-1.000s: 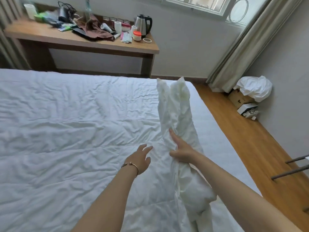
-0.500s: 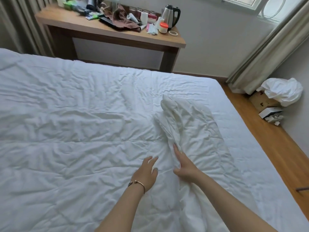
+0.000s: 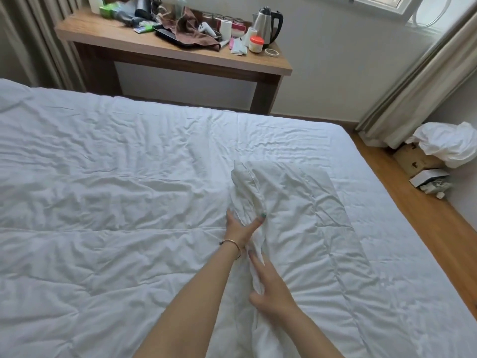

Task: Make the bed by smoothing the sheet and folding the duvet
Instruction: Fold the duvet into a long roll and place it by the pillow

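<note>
A wrinkled white duvet [image 3: 116, 202] covers the whole bed. At the right, one corner of it is folded back into a flap [image 3: 304, 202], whose inner edge forms a bunched ridge [image 3: 247, 187]. My left hand [image 3: 240, 228], with a thin bracelet on the wrist, holds that ridge between thumb and fingers. My right hand [image 3: 271, 290] is closer to me on the same ridge, fingers stretched along it and the thumb beneath the fabric. No sheet shows under the duvet.
A wooden desk [image 3: 180, 60] cluttered with a kettle [image 3: 267, 24], cloth and small items stands beyond the bed. Curtains [image 3: 418, 81] hang at the right. On the wooden floor [image 3: 423, 220] by the wall lie boxes and crumpled white linen [image 3: 449, 143].
The duvet corner that my right hand held upright now lies flat as a flap on the bed. My left hand has reached forward onto the ridge; my right hand has slid back toward me.
</note>
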Tool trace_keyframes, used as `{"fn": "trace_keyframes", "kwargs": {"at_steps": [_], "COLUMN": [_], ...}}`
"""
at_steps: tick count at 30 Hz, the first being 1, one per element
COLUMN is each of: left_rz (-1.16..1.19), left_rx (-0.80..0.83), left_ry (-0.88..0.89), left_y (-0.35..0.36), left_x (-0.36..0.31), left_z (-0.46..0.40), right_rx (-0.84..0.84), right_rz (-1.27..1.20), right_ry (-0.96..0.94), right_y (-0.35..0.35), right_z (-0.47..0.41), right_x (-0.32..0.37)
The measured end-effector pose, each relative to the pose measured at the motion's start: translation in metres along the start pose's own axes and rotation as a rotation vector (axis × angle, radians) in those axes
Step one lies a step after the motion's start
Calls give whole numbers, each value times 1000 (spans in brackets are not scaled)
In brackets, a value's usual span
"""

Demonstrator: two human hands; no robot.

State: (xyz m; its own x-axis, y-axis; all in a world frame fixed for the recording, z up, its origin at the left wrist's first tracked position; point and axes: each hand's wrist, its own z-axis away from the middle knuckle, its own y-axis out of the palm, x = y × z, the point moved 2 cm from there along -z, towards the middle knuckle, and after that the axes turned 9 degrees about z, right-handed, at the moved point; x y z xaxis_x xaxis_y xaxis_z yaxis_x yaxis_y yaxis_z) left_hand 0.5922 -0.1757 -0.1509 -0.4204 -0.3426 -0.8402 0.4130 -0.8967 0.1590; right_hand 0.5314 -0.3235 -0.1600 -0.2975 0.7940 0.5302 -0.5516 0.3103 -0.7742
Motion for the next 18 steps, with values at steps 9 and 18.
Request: {"fn": "trace_keyframes", "kwargs": {"at_steps": [9,18], "left_rz": [-678,-334], "left_rx": [287,-239], "left_ry": [555,168], "left_y": [-8,-13], "left_x": [-20,9], "left_z": [-48,-15], "right_rx": [-57,-273], "right_rz": [19,436], "right_ry": [-75,258], "right_y": [18,-2], "right_z": [11,53], "right_x": [22,-34]}}
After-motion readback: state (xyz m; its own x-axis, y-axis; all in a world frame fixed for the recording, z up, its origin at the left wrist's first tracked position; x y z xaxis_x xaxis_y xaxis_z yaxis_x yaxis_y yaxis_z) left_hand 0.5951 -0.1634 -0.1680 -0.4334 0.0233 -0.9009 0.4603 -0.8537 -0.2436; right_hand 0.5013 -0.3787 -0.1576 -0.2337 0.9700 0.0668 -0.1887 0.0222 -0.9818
